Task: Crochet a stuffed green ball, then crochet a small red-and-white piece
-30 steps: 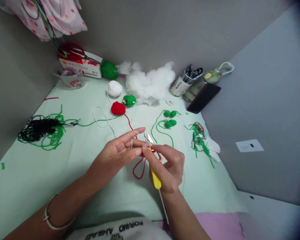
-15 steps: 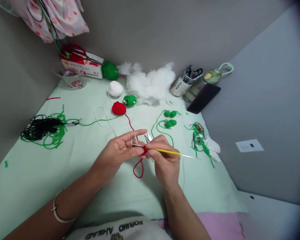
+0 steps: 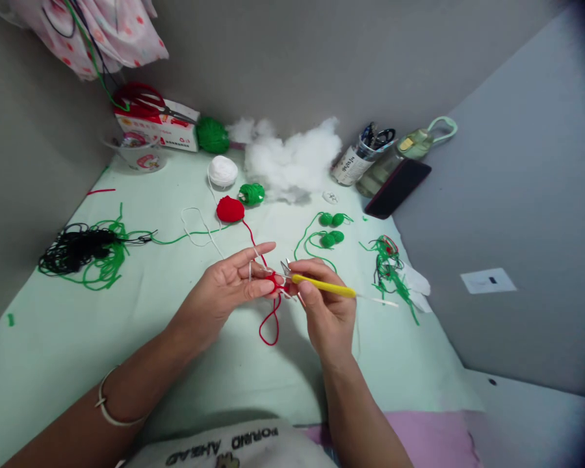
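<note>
Red crochet piece, held above the table at the tip of the left thumb. Both forearms slant inward behind the grips, wrists nearly straight, so that the fingertips almost meet. Left grip: grasping the red piece, thumb pressed over it, index finger stretched forward with a white strand carried across the fingers. Right grip: grasping the yellow-handled hook between thumb and fingers, the handle lying across the hand and its thin rear end projecting to the right. Beyond the left grip lie the white yarn ball and, nearer, the red yarn ball. For good stitches, as judged here, the pinch belongs close to the working edge, the white strand wants light, even tension, and the hook is best turned by small rolls of the fingers. Scissor blades show between the grips; yarn should be kept clear of them. Whether the hook's head sits in a stitch is too small to tell.
</note>
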The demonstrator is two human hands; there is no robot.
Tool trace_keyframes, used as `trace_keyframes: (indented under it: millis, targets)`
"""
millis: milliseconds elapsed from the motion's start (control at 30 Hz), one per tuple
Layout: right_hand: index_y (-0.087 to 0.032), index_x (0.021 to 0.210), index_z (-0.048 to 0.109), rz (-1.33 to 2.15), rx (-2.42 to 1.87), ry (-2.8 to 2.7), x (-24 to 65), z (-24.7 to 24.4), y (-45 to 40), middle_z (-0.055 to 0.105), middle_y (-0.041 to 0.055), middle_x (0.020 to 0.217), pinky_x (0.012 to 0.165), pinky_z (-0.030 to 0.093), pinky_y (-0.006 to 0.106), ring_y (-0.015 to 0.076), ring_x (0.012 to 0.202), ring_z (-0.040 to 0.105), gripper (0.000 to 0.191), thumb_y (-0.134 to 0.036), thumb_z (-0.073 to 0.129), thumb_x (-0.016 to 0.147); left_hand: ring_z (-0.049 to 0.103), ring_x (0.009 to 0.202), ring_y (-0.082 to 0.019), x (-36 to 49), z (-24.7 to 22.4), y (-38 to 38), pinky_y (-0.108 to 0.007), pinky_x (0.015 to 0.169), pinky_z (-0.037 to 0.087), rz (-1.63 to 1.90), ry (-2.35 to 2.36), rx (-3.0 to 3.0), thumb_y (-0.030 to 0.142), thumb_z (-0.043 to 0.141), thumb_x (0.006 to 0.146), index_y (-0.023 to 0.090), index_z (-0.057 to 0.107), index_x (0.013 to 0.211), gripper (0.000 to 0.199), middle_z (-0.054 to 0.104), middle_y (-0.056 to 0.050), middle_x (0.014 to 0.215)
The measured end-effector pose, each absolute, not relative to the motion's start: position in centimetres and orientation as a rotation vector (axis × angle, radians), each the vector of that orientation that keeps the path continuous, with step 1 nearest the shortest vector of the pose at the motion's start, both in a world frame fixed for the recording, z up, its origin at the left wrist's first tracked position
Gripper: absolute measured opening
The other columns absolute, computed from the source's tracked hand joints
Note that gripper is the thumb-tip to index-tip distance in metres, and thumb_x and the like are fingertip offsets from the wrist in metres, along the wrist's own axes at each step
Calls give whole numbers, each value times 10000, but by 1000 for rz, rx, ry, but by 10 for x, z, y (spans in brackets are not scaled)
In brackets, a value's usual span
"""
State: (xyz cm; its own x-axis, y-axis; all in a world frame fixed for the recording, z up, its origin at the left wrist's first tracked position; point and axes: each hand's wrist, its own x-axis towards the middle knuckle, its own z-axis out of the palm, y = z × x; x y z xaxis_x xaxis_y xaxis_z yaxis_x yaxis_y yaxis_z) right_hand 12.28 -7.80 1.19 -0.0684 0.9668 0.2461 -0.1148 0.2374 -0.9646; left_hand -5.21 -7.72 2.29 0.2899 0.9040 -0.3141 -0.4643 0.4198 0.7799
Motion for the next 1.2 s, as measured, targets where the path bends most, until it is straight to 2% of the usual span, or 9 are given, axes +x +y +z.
trace_keyframes:
  millis: [133,367,500,633,767,833,1033,1100,1200]
  targets:
    - [-261,1022,786,1075,-864,-1327,126,14,-76,690,29,865,696,535,296,152,781,638,205,-266,581,1013,691,836,-145,-57,24,-76,-278,860,513,1007,884,686,285,850,797,214,641,1377,620,736,3,871]
    - [-245,949,766,1197,-791,-1230,123,12,-73,672,34,871,646,553,307,158,751,641,204,-312,583,1008,675,831,-135,-53,20,-79,-251,818,506,1037,888,729,295,827,820,230,735,1220,415,730,5,872]
    - [-262,1019,786,923,-846,-1474,119,14,-75,755,56,996,850,579,372,207,1010,680,184,-203,615,983,706,908,-165,-45,15,-81,-288,892,528,1041,842,722,270,845,797,234,725,1224,445,756,-11,930]
    - [-289,1071,768,809,-877,-1548,117,13,-77,782,39,1000,812,594,367,198,963,702,254,-141,578,989,697,886,-158,-40,13,-83,-289,911,525,1106,866,701,284,821,824,225,714,1259,453,741,2,869]
    - [-291,1239,728,290,-911,-1865,115,5,-83,759,86,1130,834,589,390,225,1006,690,384,-83,629,931,665,873,-122,-33,14,-87,-241,896,509,1196,837,559,272,810,836,238,674,1332,516,719,22,852]
    - [-286,1276,712,186,-898,-1884,115,3,-85,742,105,1164,824,591,392,231,1013,686,420,-75,633,922,664,887,-119,-32,14,-87,-226,873,513,1142,764,448,262,802,840,225,689,1316,491,721,4,879]
    - [-286,1031,776,884,-878,-1336,121,12,-79,735,26,903,674,555,328,164,758,659,243,-173,562,1001,620,737,-64,-42,16,-81,-152,741,487,1085,705,452,190,760,871,203,779,1169,298,706,6,787]
    - [-286,1005,785,1019,-846,-1279,120,14,-77,737,26,917,678,550,321,165,788,665,218,-212,580,1002,657,805,-83,-43,17,-82,-174,806,499,1095,747,534,207,768,872,228,777,1175,304,731,0,834]
    - [-285,1011,799,987,-854,-1397,116,14,-78,772,32,964,829,558,349,191,962,686,194,-195,632,974,683,915,-119,-41,15,-85,-225,895,511,1091,796,639,244,812,843,273,753,1222,385,741,5,909]
